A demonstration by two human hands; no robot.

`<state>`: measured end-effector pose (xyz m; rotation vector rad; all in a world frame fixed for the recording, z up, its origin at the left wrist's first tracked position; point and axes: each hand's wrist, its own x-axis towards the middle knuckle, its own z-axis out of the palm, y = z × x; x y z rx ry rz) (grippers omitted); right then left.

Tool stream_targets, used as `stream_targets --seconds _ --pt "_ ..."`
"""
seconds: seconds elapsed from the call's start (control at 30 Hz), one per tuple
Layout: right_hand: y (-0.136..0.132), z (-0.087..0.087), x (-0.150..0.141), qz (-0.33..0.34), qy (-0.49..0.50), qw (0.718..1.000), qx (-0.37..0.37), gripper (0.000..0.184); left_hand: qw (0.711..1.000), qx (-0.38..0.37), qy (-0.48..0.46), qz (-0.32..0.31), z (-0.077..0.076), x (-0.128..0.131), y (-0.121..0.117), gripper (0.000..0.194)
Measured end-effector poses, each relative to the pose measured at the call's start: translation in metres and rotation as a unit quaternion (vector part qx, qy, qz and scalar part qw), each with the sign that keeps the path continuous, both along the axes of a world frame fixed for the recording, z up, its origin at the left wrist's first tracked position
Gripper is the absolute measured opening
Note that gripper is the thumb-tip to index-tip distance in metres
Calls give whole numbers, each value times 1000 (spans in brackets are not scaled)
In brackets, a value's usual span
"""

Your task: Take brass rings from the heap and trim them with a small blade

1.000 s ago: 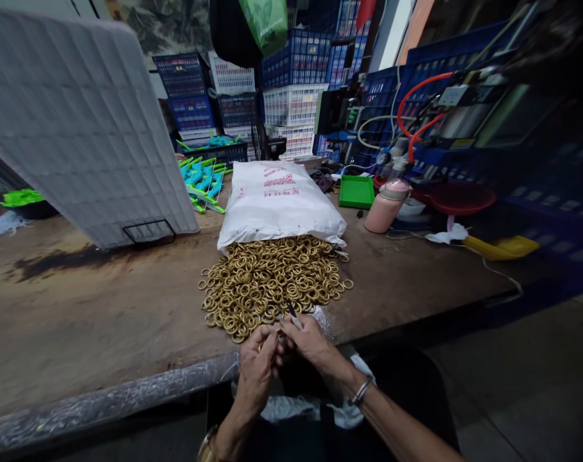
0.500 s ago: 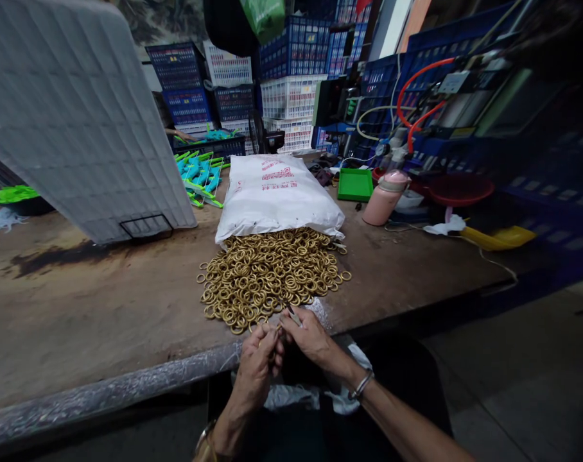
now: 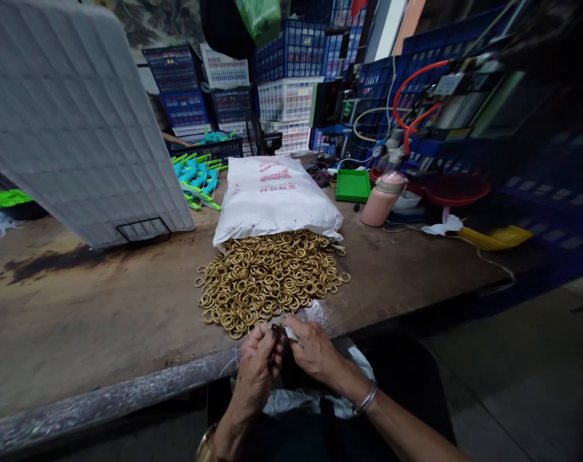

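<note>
At the table's front edge my left hand [image 3: 259, 359] is closed, with what looks like a gold-coloured ring partly hidden in its fingers. My right hand [image 3: 315, 350] grips a small knife-like tool [image 3: 290, 333] with a light handle. Its dark tip points at the left fingertips, and the two hands nearly touch. Just beyond them lies a heap of gold-coloured rings [image 3: 267, 276]. These spill from the open end of a white sack [image 3: 277, 199] with red print, which lies flat on the table.
A tall pale ribbed panel [image 3: 89, 128] leans at left on the wooden table [image 3: 79, 321]. To the right stand a green tray [image 3: 353, 186], a pink bottle [image 3: 384, 200] and a yellow scoop [image 3: 496, 238]. Stacked crates [image 3: 291, 99] fill the back, where another person's arm [image 3: 173, 138] shows.
The tool in my right hand has tipped down and left, its dark tip now at the left fingertips. My left hand has barely moved. The view has shifted slightly.
</note>
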<state>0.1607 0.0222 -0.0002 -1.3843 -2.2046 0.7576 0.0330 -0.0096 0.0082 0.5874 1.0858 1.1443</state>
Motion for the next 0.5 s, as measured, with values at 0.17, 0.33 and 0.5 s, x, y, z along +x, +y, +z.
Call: stream_targets --seconds 0.17,0.33,0.5 --pt "0 -1 -1 9 -68 998 16 21 999 21 36 -4 -4 -1 1 31" --pt "0 0 3 19 -109 994 12 25 994 43 97 1 -2 -3 -3 35" --pt "8 3 25 -68 -131 989 7 24 1000 11 3 -21 11 1 -11 33"
